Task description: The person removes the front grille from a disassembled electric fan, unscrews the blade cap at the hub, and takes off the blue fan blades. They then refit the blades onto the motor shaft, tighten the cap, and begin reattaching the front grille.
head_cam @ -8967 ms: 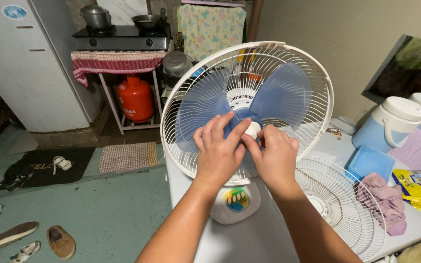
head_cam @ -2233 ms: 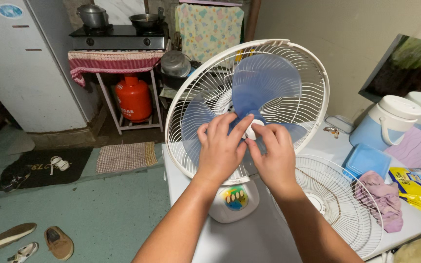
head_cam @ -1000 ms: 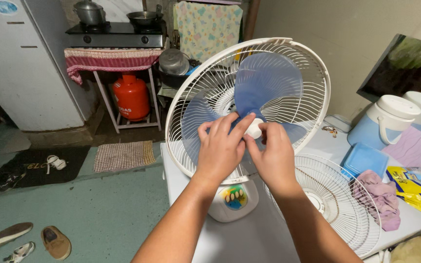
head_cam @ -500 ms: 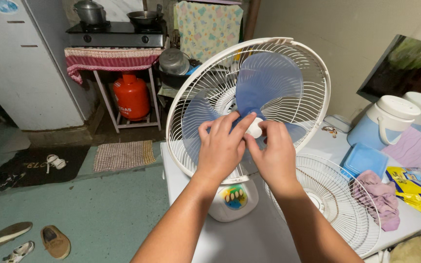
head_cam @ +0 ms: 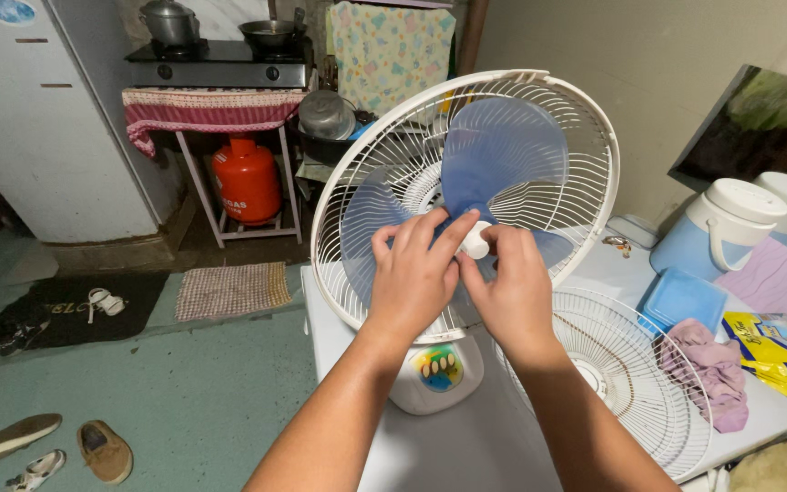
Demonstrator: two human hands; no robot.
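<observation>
White bench point(head_cam: 466, 446) carries an uncaged fan point(head_cam: 466, 228); left hand point(head_cam: 416, 278) and right hand point(head_cam: 507, 292) fingers pinch its white hub cap point(head_cam: 475, 241); slipping grip risks cracking a blue blade point(head_cam: 503, 155).

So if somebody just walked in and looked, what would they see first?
Right in the middle stands a white table fan with see-through blue blades, its front open. The left hand and right hand pinch the small white cap at the centre of the blades. The loose round white wire guard lies flat on the white table to the right, and a bright red gas cylinder sits under the stove stand at the back left.
</observation>
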